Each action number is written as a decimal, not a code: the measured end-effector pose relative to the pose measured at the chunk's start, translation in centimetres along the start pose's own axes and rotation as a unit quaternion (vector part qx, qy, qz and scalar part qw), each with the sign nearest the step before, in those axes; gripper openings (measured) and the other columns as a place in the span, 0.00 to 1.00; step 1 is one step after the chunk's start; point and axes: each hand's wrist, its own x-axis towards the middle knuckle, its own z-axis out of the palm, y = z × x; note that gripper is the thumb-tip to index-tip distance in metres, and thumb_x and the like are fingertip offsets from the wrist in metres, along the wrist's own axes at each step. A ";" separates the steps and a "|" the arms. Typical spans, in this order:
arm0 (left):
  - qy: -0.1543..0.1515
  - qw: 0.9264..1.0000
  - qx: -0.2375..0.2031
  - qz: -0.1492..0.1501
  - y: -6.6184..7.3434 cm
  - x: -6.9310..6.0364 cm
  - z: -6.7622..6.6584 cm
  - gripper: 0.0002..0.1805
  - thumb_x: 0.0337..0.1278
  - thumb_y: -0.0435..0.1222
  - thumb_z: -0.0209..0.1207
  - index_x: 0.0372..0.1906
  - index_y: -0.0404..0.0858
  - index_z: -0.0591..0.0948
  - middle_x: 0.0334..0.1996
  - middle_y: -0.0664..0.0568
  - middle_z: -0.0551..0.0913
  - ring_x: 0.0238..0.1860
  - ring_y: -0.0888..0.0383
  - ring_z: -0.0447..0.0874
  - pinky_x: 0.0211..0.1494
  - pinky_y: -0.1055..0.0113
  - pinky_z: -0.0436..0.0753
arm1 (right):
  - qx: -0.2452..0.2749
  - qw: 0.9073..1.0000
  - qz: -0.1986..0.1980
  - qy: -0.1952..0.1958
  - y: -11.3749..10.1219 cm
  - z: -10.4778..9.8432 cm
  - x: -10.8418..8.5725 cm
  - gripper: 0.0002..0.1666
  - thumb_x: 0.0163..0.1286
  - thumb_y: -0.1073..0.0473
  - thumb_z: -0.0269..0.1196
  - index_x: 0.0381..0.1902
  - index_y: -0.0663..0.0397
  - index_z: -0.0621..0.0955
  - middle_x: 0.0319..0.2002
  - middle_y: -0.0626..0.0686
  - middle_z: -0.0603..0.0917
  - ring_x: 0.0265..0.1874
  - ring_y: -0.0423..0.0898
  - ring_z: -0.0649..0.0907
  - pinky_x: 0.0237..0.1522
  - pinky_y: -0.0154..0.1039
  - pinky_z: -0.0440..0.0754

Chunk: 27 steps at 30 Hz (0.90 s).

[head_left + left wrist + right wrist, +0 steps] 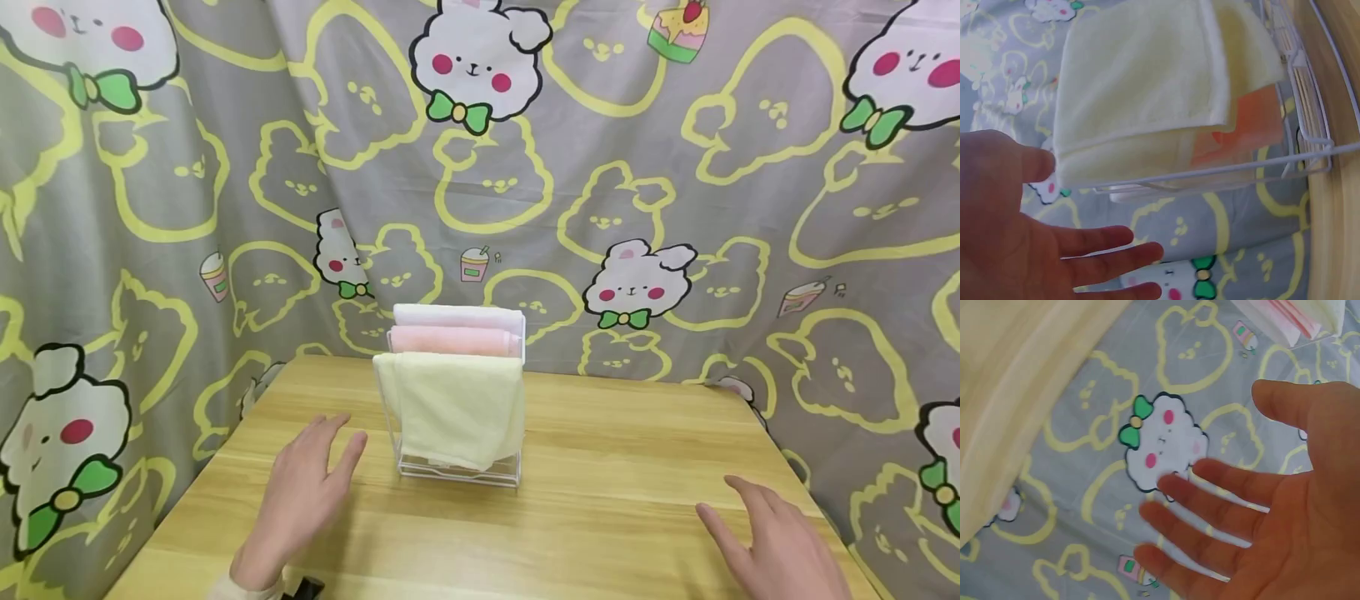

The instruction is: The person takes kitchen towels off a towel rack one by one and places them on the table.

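A white wire rack [459, 475] stands on the wooden table with folded towels draped over its bars. The front towel [457, 408] is pale yellow; behind it hang a pink towel [453, 340] and a white towel [459, 316]. My left hand [307, 487] hovers to the left of the rack, fingers spread and holding nothing. In the left wrist view the yellow towel [1141, 75] lies just beyond the thumb. My right hand [780, 542] is well to the right of the rack, over the table's right side, its fingers extended and free of any object.
The light wooden table [615, 467] reaches back to a grey curtain [525, 242] printed with yellow outlines and white cartoon animals. The curtain also hangs along the left and right sides. A small black item [306, 588] sits at my left wrist.
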 end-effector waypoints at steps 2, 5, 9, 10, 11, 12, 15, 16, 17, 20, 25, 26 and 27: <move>0.000 1.000 -0.022 -0.007 -0.2 0.8 -0.1 0.34 0.79 0.56 0.45 0.68 0.31 0.74 0.65 0.33 0.77 0.66 0.31 0.73 0.66 0.32 0.71 | 0.008 1.000 0.001 -0.018 -0.9 -0.5 0.4 0.46 0.72 0.29 0.58 0.58 0.70 0.79 0.52 0.73 0.83 0.48 0.73 0.81 0.40 0.65 0.81; 0.004 0.998 -0.054 -0.023 -0.5 1.7 -0.3 0.32 0.79 0.56 0.46 0.67 0.34 0.75 0.65 0.37 0.79 0.60 0.35 0.79 0.62 0.35 0.75 | 0.019 1.000 -0.007 -0.022 -2.2 -1.1 0.8 0.43 0.73 0.29 0.57 0.57 0.66 0.80 0.52 0.69 0.84 0.49 0.71 0.82 0.40 0.65 0.81; 0.058 0.994 -0.095 -0.015 -0.4 2.7 -0.5 0.26 0.78 0.52 0.51 0.64 0.35 0.79 0.60 0.41 0.83 0.56 0.40 0.83 0.61 0.42 0.78 | 0.043 0.999 -0.025 0.002 -4.2 -1.6 1.3 0.40 0.73 0.30 0.57 0.58 0.61 0.81 0.54 0.65 0.85 0.51 0.68 0.83 0.42 0.64 0.81; 0.074 0.992 -0.102 -0.011 -0.3 3.0 -0.6 0.25 0.78 0.50 0.52 0.63 0.36 0.80 0.58 0.42 0.84 0.56 0.41 0.83 0.59 0.46 0.80 | 0.051 0.998 -0.032 0.012 -4.8 -1.7 1.5 0.39 0.74 0.30 0.57 0.58 0.61 0.81 0.54 0.65 0.85 0.51 0.67 0.83 0.42 0.64 0.81; 0.090 0.990 -0.109 -0.006 -0.1 3.3 -0.7 0.24 0.77 0.49 0.54 0.62 0.36 0.81 0.57 0.43 0.85 0.55 0.42 0.83 0.57 0.51 0.82 | 0.058 0.997 -0.039 0.023 -5.3 -1.8 1.7 0.38 0.74 0.31 0.58 0.59 0.60 0.81 0.55 0.64 0.85 0.51 0.66 0.83 0.43 0.64 0.81; 0.102 0.988 -0.117 -0.003 0.1 3.5 -0.9 0.23 0.77 0.48 0.54 0.62 0.37 0.82 0.56 0.44 0.86 0.56 0.43 0.83 0.53 0.56 0.83 | 0.066 0.996 -0.048 0.033 -5.8 -1.9 2.0 0.37 0.74 0.33 0.58 0.59 0.60 0.81 0.55 0.63 0.85 0.51 0.65 0.84 0.44 0.64 0.81; 0.122 0.982 -0.145 -0.015 0.7 4.3 -1.0 0.21 0.76 0.48 0.56 0.61 0.40 0.83 0.55 0.47 0.87 0.53 0.48 0.84 0.42 0.71 0.82 | 0.092 0.990 -0.081 0.071 -7.4 -2.0 2.6 0.30 0.74 0.40 0.63 0.59 0.59 0.81 0.52 0.61 0.86 0.50 0.63 0.85 0.44 0.63 0.82; 0.126 0.979 -0.159 -0.022 0.9 4.6 -1.0 0.21 0.76 0.48 0.56 0.60 0.40 0.84 0.55 0.48 0.87 0.52 0.50 0.84 0.41 0.75 0.81 | 0.099 0.987 -0.092 0.084 -7.9 -2.1 2.9 0.29 0.74 0.42 0.64 0.59 0.58 0.82 0.52 0.60 0.87 0.50 0.62 0.85 0.44 0.63 0.83; 0.127 0.976 -0.176 -0.030 1.1 4.8 -1.0 0.20 0.76 0.48 0.56 0.60 0.40 0.84 0.55 0.49 0.88 0.52 0.53 0.84 0.42 0.78 0.79 | 0.106 0.984 -0.105 0.097 -8.4 -2.1 3.2 0.27 0.73 0.43 0.65 0.59 0.57 0.82 0.51 0.59 0.87 0.49 0.61 0.86 0.44 0.62 0.83; 0.122 0.965 -0.228 -0.049 1.5 5.6 -0.7 0.20 0.76 0.46 0.56 0.61 0.40 0.83 0.55 0.49 0.88 0.51 0.65 0.84 0.48 0.83 0.77 | 0.126 0.972 -0.143 0.138 -9.9 -2.0 4.1 0.24 0.71 0.48 0.68 0.58 0.56 0.83 0.50 0.56 0.88 0.48 0.57 0.87 0.44 0.60 0.85; 0.104 0.945 -0.305 -0.052 1.8 6.4 -0.1 0.19 0.77 0.43 0.56 0.61 0.36 0.82 0.55 0.45 0.86 0.50 0.73 0.82 0.56 0.82 0.77 | 0.150 0.951 -0.199 0.185 -12.2 -1.9 5.9 0.22 0.68 0.53 0.72 0.57 0.54 0.84 0.49 0.52 0.88 0.47 0.51 0.86 0.43 0.54 0.86; 0.102 0.943 -0.314 -0.052 1.8 6.5 -0.1 0.19 0.77 0.42 0.56 0.61 0.36 0.82 0.55 0.44 0.86 0.50 0.72 0.82 0.55 0.81 0.78 | 0.156 0.947 -0.207 0.190 -12.6 -2.0 6.2 0.22 0.68 0.53 0.72 0.57 0.54 0.84 0.49 0.52 0.88 0.47 0.50 0.86 0.43 0.53 0.86; 0.100 0.941 -0.318 -0.055 1.8 6.6 0.0 0.19 0.76 0.42 0.56 0.61 0.36 0.82 0.55 0.43 0.86 0.49 0.71 0.82 0.54 0.80 0.79 | 0.161 0.945 -0.214 0.190 -13.1 -2.0 6.4 0.22 0.68 0.53 0.72 0.57 0.54 0.84 0.49 0.52 0.88 0.47 0.50 0.86 0.42 0.52 0.86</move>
